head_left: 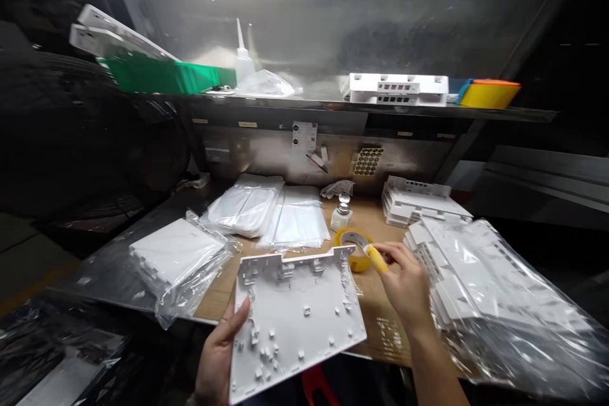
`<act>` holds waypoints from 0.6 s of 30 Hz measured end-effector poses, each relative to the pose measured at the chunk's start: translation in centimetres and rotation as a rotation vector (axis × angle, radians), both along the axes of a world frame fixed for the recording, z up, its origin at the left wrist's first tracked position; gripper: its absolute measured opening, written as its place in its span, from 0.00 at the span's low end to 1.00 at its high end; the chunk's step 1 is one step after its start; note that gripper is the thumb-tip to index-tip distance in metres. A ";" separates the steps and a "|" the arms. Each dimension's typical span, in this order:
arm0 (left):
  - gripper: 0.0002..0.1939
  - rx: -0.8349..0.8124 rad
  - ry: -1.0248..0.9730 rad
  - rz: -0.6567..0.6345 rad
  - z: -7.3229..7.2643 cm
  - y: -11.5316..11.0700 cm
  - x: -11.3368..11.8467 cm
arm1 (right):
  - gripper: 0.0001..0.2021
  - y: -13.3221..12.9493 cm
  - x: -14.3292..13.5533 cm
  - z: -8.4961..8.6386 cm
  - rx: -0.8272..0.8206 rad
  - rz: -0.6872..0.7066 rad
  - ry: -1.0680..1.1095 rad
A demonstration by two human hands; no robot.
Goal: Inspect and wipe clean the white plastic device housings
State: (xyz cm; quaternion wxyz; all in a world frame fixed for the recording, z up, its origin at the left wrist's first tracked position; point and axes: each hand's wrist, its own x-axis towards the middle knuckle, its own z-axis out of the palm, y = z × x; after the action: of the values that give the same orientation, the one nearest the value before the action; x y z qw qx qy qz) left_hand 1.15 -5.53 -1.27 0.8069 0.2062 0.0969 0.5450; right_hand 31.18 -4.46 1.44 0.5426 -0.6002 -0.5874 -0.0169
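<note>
My left hand (219,349) grips a white plastic housing panel (297,298) by its left edge, thumb on top. The panel is tilted toward me, its inner side with small posts and clips facing up. In my right hand (404,279) is a small yellow-handled tool (377,259), pinched between thumb and fingers. Its tip points left, close to the panel's upper right corner; whether it touches cannot be made out, nor what kind of tip it is. Behind that corner a roll of yellow tape (343,235) lies on the cardboard-covered bench (375,311).
Bagged white panels lie at left (178,250) and in a stack at right (457,266), with more panels (419,200) behind. Clear plastic bags (247,203) and a pump bottle (341,216) stand at the back. A shelf (314,103) above carries a green bin (157,76).
</note>
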 end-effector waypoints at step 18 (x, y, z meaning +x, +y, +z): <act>0.25 0.016 0.316 0.283 4.3 -0.8 8.9 | 0.04 -1.1 -10.1 7.2 0.228 0.245 0.034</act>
State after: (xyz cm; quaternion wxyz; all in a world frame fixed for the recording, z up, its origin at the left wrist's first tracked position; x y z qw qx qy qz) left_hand 10.07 -6.37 3.05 0.6954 0.2797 0.2459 0.6146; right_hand 21.07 -5.56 8.60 0.6150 -0.4588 -0.6412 -0.0069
